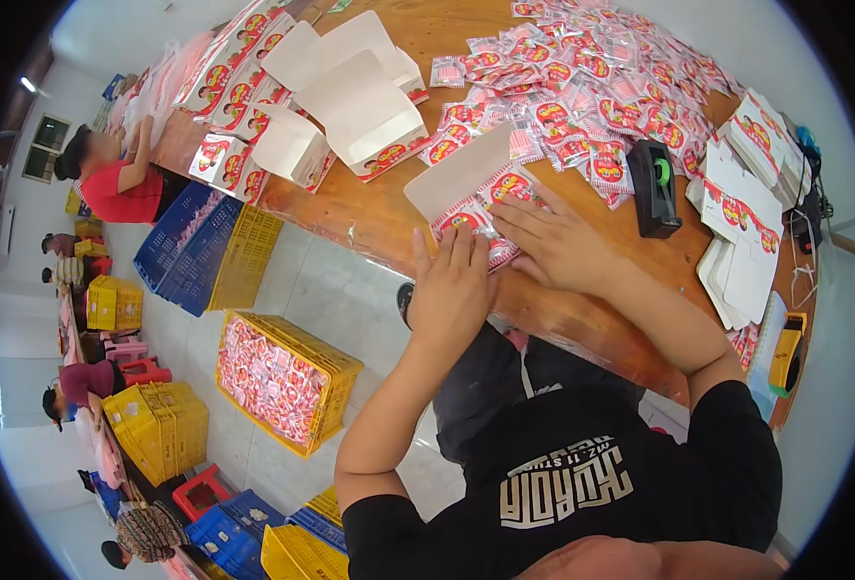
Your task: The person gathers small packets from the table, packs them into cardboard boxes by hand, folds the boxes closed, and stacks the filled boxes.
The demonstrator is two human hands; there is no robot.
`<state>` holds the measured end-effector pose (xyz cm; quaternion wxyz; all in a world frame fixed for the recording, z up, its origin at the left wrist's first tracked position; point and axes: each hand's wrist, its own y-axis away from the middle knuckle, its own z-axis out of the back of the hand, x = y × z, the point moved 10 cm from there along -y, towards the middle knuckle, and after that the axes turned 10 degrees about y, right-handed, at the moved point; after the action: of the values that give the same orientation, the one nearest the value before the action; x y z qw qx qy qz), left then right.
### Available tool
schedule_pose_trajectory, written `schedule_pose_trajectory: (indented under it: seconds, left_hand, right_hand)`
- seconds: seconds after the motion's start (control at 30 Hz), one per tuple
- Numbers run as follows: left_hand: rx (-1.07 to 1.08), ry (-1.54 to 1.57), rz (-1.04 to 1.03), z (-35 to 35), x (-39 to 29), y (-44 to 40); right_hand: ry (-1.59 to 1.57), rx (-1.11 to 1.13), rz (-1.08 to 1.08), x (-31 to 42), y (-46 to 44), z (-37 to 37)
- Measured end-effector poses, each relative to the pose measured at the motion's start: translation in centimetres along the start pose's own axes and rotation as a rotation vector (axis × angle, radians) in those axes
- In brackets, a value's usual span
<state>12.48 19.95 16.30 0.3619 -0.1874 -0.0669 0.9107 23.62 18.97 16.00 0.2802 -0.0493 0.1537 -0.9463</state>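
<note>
An open white and red carton (471,174) with its lid flap up lies at the near edge of the wooden table, holding red and white packets (511,187). My left hand (452,285) rests over the carton's left side, fingers stretched out and pressing on the packets. From the right, my right hand (558,237) lies flat across the packets with its fingers extended. Both thumbs are mostly hidden. A large heap of similar small packets (582,87) spreads just beyond the carton. Right of my right hand stands a black tape dispenser (655,188) with a green core.
Open cartons (365,116) and closed printed cartons (224,82) stand at left. Flat cartons (737,222) are stacked at right, near a yellow-black tape tool (787,353). Below the table edge sit a yellow crate (340,372) of packets and a blue crate (181,242). Other people (118,179) work farther left.
</note>
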Motion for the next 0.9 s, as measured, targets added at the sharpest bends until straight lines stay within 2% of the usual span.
schedule_pose_trajectory:
  seconds: [0.17,0.23,0.27,0.3,0.37,0.43,0.5,0.57,0.6,0.67,0.73,0.9]
  left_hand:
    - [-0.055,0.009,0.000,0.3,-0.3,0.5]
    - [-0.106,0.023,0.002,0.4,-0.3,1.6]
    - [-0.205,0.108,0.021,0.7,0.3,2.6]
    - [-0.301,0.194,0.040,1.1,0.8,3.3]
    - [-0.345,0.241,0.083,-0.1,0.9,4.0]
    - [-0.409,0.392,0.158,-1.2,1.5,4.2]
    - [-0.425,0.383,0.161,-2.3,1.3,3.7]
    - [-0.440,0.376,0.160,-2.6,1.4,3.2]
    - [-0.420,0.303,0.146,-2.5,1.2,2.8]
    - [-0.396,0.228,0.130,-2.1,1.0,2.6]
    - [-0.278,0.094,0.108,-2.1,0.7,2.0]
    - [-0.258,0.096,0.095,-0.9,1.0,1.8]
  right_hand:
    - [-0.049,-0.019,-0.038,-0.5,-0.4,1.3]
    - [-0.208,-0.204,-0.239,-3.3,0.7,3.0]
    - [-0.207,-0.228,-0.294,-4.1,1.3,3.2]
    - [-0.207,-0.227,-0.297,-4.4,1.5,2.7]
    - [-0.424,-0.116,-0.469,-6.0,2.3,-0.7]
    - [-0.403,-0.150,-0.416,-5.2,2.0,-0.8]
    - [-0.388,-0.176,-0.362,-4.3,1.7,-0.6]
    - [-0.196,-0.138,-0.311,-3.6,1.4,-0.2]
    - [-0.196,-0.137,-0.315,-3.8,1.5,-0.1]
    - [0.020,-0.032,-0.202,-3.0,1.1,-0.6]
    - [0.027,0.012,-0.166,-3.0,1.1,-0.5]
    - [0.015,0.082,-0.109,-3.0,0.5,0.1]
